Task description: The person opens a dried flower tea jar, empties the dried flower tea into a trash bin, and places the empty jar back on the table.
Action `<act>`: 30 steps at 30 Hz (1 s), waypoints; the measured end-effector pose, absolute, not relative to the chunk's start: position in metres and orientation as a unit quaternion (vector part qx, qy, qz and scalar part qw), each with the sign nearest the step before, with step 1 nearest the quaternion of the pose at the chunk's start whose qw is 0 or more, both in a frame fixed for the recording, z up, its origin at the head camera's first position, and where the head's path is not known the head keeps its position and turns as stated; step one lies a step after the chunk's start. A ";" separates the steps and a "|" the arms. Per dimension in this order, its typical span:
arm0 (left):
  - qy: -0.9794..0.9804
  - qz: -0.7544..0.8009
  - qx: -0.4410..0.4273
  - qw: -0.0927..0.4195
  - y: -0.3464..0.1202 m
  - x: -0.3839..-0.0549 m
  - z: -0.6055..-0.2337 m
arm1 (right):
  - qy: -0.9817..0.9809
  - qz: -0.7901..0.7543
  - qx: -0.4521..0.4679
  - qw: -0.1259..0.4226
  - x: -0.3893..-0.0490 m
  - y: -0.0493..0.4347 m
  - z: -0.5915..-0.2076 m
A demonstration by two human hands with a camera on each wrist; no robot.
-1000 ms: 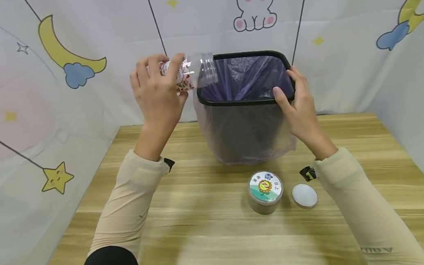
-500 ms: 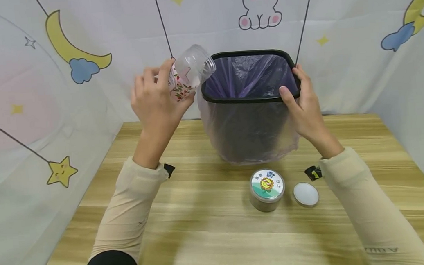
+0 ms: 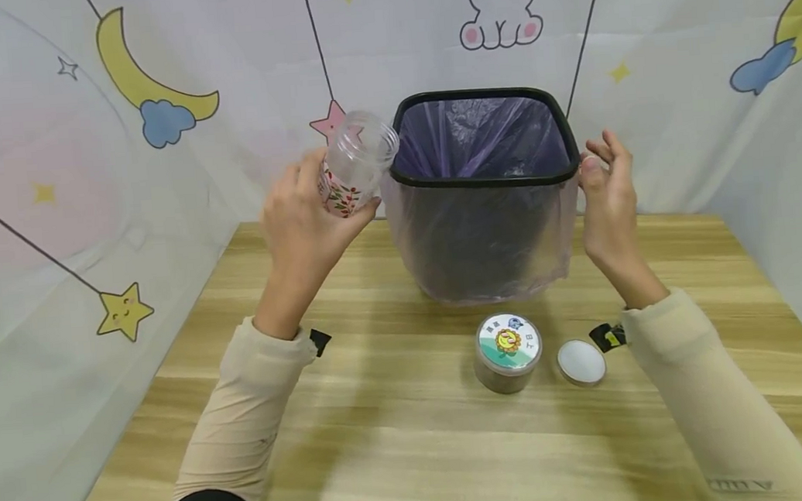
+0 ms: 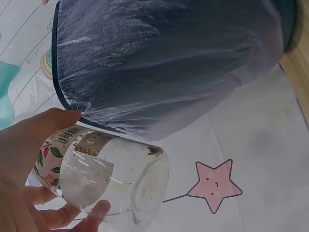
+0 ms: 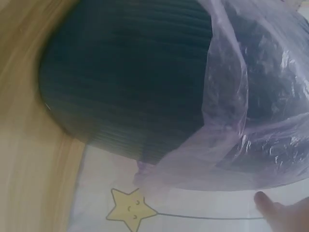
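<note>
My left hand (image 3: 305, 230) grips a clear plastic jar (image 3: 359, 168) with a floral label, close by the bin's left rim. The jar leans to the right, lidless, its threaded mouth facing up and toward the bin. In the left wrist view a few dark specks cling inside the jar (image 4: 125, 174), near its base. The dark bin (image 3: 477, 233) has a black rim and a translucent purple liner folded over its outside. My right hand (image 3: 609, 209) is at the bin's right side, fingers loosely bent and holding nothing. Only part of that hand shows in the right wrist view.
In front of the bin on the wooden table (image 3: 400, 437) stands a round container (image 3: 508, 355) with a sunflower sticker on top. Beside it lies a small round white lid (image 3: 581, 362). Printed fabric walls (image 3: 255, 59) enclose the back and sides.
The left hand has tipped the jar from nearly level over the bin to mouth-up and drawn it slightly down. The right hand has let go of the bin's rim and shifted right.
</note>
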State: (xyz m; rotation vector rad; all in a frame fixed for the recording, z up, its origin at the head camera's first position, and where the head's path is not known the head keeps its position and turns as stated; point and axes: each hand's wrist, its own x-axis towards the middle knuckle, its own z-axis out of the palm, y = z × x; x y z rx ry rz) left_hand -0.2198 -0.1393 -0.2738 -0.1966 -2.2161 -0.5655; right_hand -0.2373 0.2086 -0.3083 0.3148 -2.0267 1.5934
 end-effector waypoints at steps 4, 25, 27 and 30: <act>-0.885 -0.241 -0.077 0.390 -0.139 -0.217 -0.285 | -0.746 0.598 0.088 0.280 -0.230 0.212 -0.313; -0.893 -0.336 -0.101 0.281 -0.146 -0.183 -0.356 | -0.756 0.599 0.072 0.254 -0.187 0.214 -0.342; -0.894 -0.344 -0.101 0.271 -0.146 -0.180 -0.362 | -0.757 0.601 0.072 0.247 -0.185 0.215 -0.345; -0.896 -0.350 -0.101 0.252 -0.146 -0.176 -0.371 | -0.757 0.605 0.073 0.236 -0.181 0.216 -0.347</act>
